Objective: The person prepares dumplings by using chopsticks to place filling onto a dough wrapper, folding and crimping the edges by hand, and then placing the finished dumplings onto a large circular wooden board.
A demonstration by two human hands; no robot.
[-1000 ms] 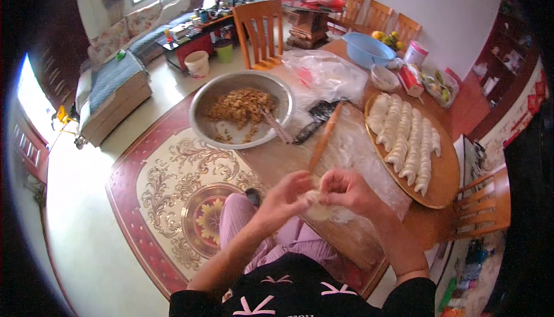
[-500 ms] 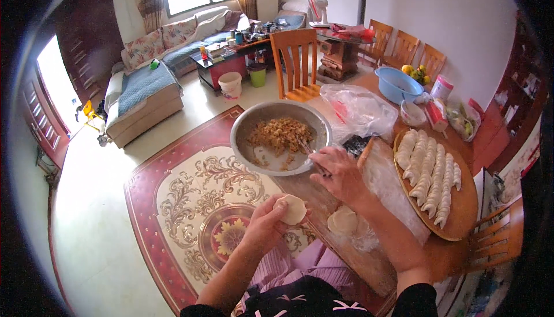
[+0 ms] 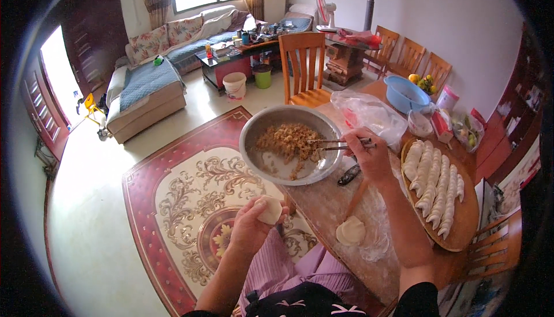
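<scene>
My left hand [image 3: 248,227] is closed on a round dough wrapper [image 3: 269,209], held low in front of the table edge. In my right hand [image 3: 370,158] is a pair of chopsticks [image 3: 333,145], their tips at the brown minced filling [image 3: 288,142]. That filling lies in a large metal bowl [image 3: 323,170] at the table's near-left corner. Below my right forearm, a few more wrappers [image 3: 350,231] rest on the floured table. A wooden rolling pin [image 3: 356,197] lies just beyond them, and a black-handled tool [image 3: 349,174] lies beside the bowl.
An oval wooden tray [image 3: 466,233] with rows of shaped dumplings [image 3: 430,184] stands to the right. Farther back are a crumpled plastic bag [image 3: 372,115], a blue basin [image 3: 407,95] and a small bowl [image 3: 419,123]. A wooden chair [image 3: 303,69] stands behind the metal bowl.
My right hand has lifted and now points the chopsticks leftward across the bowl at the filling. My left hand has shifted slightly left with the wrapper. The whole view has tilted a little.
</scene>
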